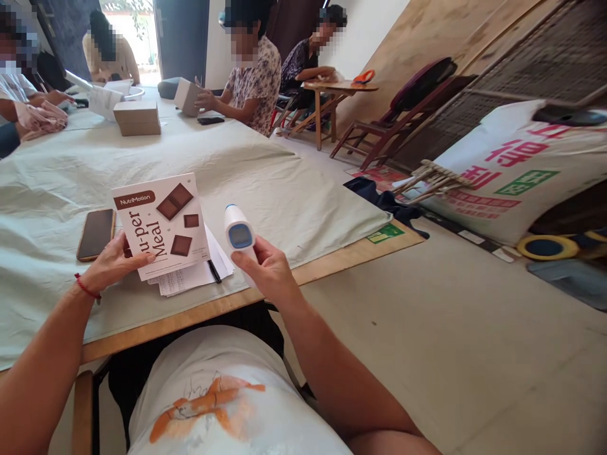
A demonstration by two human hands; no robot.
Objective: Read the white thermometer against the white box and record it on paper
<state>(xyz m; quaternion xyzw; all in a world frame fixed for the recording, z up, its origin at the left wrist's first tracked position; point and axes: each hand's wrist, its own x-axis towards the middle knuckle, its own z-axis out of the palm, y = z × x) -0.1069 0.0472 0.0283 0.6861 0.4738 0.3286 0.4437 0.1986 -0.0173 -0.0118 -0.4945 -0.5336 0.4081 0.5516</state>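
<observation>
My left hand (116, 262) grips a white and brown NutriMotion meal box (161, 221) by its lower left side, thumb across the front. The box is held up and tilted, its printed chocolate squares facing me. In my right hand (270, 268) is a white handheld infrared thermometer (240, 230), upright, its blue-rimmed screen turned toward me. A gap separates it from the box. Behind and below the box lie printed papers (177, 284), partly hidden by it, with a black pen (214, 272) on them. Left of the box, a dark smartphone (97, 234) rests on the cloth.
A pale cloth (284, 183) covers the table, whose wooden edge (303, 276) runs close to my body. Farther back stand a brown carton (137, 119) and a white lamp (102, 88). Several people sit around. Folding chairs (403, 107) and a large printed sack (512, 164) are at right.
</observation>
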